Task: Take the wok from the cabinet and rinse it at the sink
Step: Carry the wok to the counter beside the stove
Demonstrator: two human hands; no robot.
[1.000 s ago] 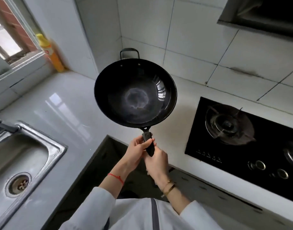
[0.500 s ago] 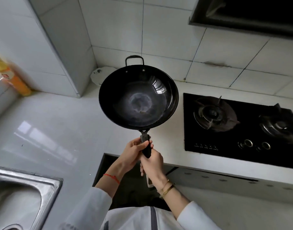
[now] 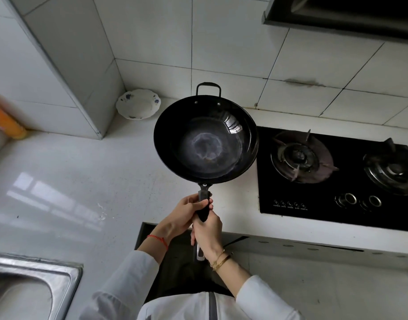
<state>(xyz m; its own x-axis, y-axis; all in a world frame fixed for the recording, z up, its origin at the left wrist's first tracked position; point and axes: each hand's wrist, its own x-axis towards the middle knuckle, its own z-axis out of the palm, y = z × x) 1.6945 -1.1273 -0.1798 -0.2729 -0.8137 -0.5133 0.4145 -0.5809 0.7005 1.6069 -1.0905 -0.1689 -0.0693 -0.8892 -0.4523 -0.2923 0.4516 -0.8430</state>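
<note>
A black wok (image 3: 206,139) with a pale worn patch in its bottom hangs in the air over the white counter, just left of the stove. It has a small loop handle on its far rim and a long dark handle toward me. My left hand (image 3: 182,215) and my right hand (image 3: 207,229) are both closed around the long handle, the left one slightly higher. The steel sink (image 3: 34,289) shows only as a corner at the bottom left, well away from the wok. The handle's metal end sticks out below my right hand.
A black two-burner gas stove (image 3: 336,176) fills the right side. A white plate (image 3: 138,107) leans in the corner behind the wok. An orange bottle (image 3: 4,118) stands at the far left. A range hood (image 3: 348,12) hangs top right. A dark cabinet opening (image 3: 152,241) lies below my hands.
My view has swung right, so the sink has slid mostly out at the bottom left and the second burner and plate have appeared. Both hands keep their hold on the wok.
</note>
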